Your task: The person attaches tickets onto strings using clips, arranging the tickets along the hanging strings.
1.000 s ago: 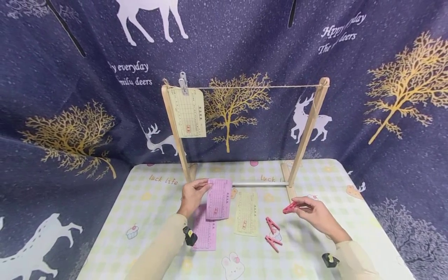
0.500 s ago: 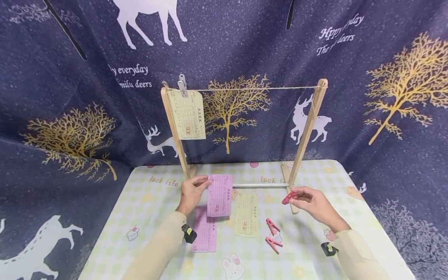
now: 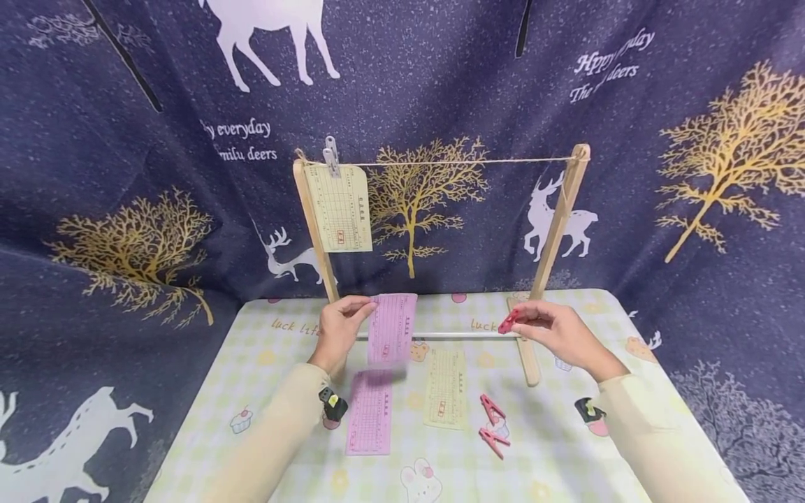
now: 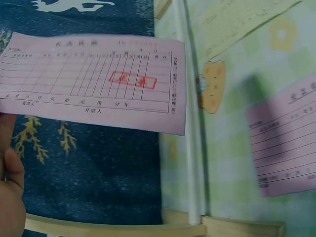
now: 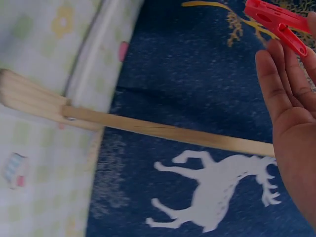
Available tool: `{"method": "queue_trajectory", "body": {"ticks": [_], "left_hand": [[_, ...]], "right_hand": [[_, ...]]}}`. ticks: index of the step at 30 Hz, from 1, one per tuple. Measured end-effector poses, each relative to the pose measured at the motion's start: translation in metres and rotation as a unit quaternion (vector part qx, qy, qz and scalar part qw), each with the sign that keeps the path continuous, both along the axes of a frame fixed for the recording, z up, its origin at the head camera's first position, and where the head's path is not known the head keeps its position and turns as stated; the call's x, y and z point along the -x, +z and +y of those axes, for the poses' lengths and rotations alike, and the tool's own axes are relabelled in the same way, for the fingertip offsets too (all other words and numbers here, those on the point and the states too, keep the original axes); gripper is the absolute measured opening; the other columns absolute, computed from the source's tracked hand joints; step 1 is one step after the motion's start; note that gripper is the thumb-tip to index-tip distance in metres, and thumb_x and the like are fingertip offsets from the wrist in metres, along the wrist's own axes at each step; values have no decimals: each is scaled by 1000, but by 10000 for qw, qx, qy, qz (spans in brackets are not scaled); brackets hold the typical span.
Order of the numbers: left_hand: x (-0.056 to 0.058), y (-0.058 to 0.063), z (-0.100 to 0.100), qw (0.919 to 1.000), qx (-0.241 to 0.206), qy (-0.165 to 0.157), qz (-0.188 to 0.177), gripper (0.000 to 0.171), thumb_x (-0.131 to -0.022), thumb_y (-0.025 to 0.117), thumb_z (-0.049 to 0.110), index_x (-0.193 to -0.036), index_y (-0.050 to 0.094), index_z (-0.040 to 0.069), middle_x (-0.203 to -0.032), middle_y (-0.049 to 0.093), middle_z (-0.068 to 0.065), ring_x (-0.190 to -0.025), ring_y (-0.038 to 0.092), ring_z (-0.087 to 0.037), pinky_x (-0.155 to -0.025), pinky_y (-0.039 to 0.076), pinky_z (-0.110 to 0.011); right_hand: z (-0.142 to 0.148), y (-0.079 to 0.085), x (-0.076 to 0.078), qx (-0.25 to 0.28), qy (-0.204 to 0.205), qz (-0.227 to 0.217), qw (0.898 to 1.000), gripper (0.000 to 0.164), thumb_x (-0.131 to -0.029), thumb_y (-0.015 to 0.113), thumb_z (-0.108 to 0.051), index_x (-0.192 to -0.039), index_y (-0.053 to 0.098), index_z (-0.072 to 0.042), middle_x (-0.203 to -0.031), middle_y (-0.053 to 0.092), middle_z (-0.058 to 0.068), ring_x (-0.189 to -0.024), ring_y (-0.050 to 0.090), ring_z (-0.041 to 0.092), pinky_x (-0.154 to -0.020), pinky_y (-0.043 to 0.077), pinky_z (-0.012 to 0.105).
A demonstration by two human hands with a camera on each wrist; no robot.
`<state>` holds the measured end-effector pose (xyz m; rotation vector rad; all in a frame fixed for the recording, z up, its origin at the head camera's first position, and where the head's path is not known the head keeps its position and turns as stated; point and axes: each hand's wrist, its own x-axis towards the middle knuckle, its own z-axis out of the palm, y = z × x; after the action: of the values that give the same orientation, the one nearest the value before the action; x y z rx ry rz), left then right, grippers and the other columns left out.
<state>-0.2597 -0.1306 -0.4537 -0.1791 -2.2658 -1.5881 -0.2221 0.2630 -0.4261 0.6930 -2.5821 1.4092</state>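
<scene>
My left hand [image 3: 339,328] pinches a pink receipt slip [image 3: 391,328] by its upper left corner and holds it above the table, in front of the frame's low rod. In the left wrist view the printed slip [image 4: 94,81] shows a red stamp. My right hand [image 3: 562,332] pinches a red clothespin [image 3: 509,321] between thumb and fingers, near the right post. The clothespin [image 5: 279,24] also shows at the top of the right wrist view. A yellow slip [image 3: 341,209] hangs from the string [image 3: 465,161] at the left, under grey clips [image 3: 331,157].
A wooden frame with a left post [image 3: 314,230] and right post [image 3: 556,230] stands at the back. On the checked tablecloth [image 3: 277,433] lie another pink slip [image 3: 369,412], a yellow slip [image 3: 445,391] and two red clothespins [image 3: 492,409], [image 3: 494,442]. A patterned curtain [image 3: 440,105] hangs behind.
My left hand has raised the pink slip, uncovering the pink slip on the table. My right hand has moved up and slightly left with its clothespin.
</scene>
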Motion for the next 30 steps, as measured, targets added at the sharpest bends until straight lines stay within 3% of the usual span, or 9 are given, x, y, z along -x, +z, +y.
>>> {"method": "queue_trajectory", "body": {"ticks": [6,11,20,30], "left_hand": [[4,13,-3,9993,-32,-183,321,12,-88,79,13,-95,78,3,-85,75,-9,-67,57,-8,-61,44,-17],[7,21,-2,9982,-213,-325,457,14,-87,79,13,-95,77,1,-83,74,-12,-68,61,-6,-61,46,-16],[13,40,2,9973,-302,-478,468,15,-89,77,12,-98,77,0,-84,74,-13,-71,63,-7,-64,48,-17],[20,61,7,9967,-293,-397,640,16,-92,74,11,-101,75,-2,-86,74,-14,-73,68,-7,-68,53,-19]], "right_hand": [[-9,17,9,-91,206,306,9993,27,-93,68,-1,-119,66,6,-101,72,12,-91,66,5,-80,52,15],[-14,26,12,-33,235,332,9992,30,-95,67,-2,-123,65,7,-104,70,15,-92,67,9,-80,52,15],[-20,50,21,-60,-4,197,9998,30,-95,69,-6,-121,65,7,-103,72,15,-89,66,4,-78,52,15],[-34,82,35,-90,89,472,9988,28,-94,70,-6,-119,67,4,-100,72,14,-87,65,2,-75,51,13]]}}
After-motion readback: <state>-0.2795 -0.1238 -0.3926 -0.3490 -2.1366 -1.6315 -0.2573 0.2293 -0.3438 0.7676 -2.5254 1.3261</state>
